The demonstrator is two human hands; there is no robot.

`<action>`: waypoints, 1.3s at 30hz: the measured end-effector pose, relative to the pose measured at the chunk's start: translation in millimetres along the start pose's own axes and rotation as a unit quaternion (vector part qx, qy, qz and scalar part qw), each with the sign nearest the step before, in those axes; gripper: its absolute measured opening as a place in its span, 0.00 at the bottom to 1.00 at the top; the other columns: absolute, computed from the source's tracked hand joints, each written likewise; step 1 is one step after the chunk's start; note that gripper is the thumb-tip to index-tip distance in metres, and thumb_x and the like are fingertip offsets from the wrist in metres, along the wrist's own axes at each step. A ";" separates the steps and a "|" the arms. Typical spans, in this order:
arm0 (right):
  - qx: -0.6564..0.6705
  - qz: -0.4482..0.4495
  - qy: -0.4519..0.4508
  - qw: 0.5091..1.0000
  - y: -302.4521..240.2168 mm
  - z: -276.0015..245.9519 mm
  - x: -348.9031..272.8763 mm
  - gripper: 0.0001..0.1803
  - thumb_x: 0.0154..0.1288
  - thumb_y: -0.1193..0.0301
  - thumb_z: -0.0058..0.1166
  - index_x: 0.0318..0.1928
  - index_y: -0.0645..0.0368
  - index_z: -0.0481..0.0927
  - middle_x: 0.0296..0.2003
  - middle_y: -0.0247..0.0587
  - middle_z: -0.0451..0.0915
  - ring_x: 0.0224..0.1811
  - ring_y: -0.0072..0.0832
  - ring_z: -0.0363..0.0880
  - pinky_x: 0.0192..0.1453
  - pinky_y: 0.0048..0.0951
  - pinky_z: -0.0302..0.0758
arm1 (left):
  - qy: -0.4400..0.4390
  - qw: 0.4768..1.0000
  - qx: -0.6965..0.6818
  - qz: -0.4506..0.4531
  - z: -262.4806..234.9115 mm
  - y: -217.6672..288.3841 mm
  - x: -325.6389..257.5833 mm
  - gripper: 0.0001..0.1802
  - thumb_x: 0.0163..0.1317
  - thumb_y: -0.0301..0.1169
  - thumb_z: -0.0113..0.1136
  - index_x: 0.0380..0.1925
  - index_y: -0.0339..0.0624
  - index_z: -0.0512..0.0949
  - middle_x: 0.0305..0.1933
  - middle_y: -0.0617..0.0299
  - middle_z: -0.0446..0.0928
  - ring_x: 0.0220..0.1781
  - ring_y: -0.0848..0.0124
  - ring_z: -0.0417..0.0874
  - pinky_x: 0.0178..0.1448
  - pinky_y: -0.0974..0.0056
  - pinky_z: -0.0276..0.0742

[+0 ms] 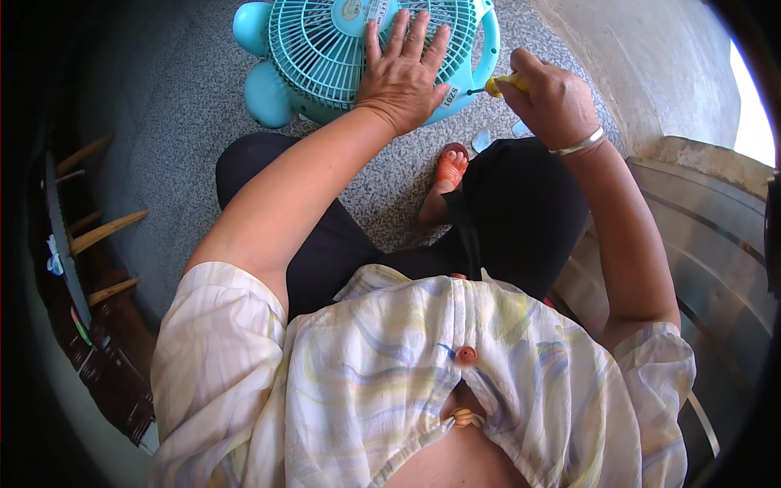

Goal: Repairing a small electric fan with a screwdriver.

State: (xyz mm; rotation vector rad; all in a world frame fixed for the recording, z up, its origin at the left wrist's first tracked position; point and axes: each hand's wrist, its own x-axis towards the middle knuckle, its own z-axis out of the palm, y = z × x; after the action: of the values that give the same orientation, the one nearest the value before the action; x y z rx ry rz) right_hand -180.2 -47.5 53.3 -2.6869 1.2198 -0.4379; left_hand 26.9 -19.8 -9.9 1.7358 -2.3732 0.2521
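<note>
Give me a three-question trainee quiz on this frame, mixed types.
1. True or false: the left hand lies flat, fingers spread, on the fan grille.
2. What does the right hand grip?
A. a hammer
B. a screwdriver with a yellow handle
C. a brush
3. Fill in: the screwdriver's tip points at the fan's ____ edge, as seen in the picture.

Key: 1 true; 2 B; 3 right.

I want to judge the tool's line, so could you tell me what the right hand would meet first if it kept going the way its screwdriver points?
The right hand aims its yellow-handled screwdriver leftward; it would probably first meet the turquoise plastic fan's frame, beside the left hand.
</note>
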 end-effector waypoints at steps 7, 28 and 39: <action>-0.024 -0.033 -0.039 0.998 -4.7 -4.8 11.3 0.19 0.59 0.60 0.55 0.44 0.58 0.68 0.23 0.45 0.79 0.28 0.41 0.81 0.29 0.39 0.77 | 0.012 1.000 -0.008 0.001 2.4 -3.4 -1.6 0.41 0.54 0.50 0.58 0.66 0.51 0.55 0.70 0.52 0.51 0.72 0.55 0.47 0.70 0.40 0.34; -0.109 0.129 -0.182 0.969 -28.1 -19.3 32.4 0.19 0.65 0.57 0.48 0.44 0.60 0.73 0.36 0.47 0.80 0.34 0.36 0.82 0.36 0.35 0.79 | 0.025 1.000 -0.015 0.004 4.6 -7.1 -3.4 0.42 0.54 0.50 0.58 0.66 0.51 0.54 0.69 0.52 0.51 0.72 0.54 0.47 0.69 0.39 0.35; 0.037 -0.142 0.007 0.989 -18.0 -2.8 17.9 0.15 0.53 0.70 0.60 0.39 0.65 0.75 0.40 0.50 0.75 0.38 0.39 0.80 0.37 0.35 0.79 | 0.032 0.999 -0.028 0.009 4.9 -6.4 -2.7 0.41 0.53 0.49 0.59 0.66 0.51 0.55 0.69 0.52 0.52 0.72 0.54 0.48 0.69 0.39 0.35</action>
State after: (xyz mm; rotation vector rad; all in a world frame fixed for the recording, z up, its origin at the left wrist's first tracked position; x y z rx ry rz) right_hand -157.1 -49.3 64.2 -2.8041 0.8065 -0.5274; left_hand 33.5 -20.4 -15.1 1.6583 -2.3287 0.2364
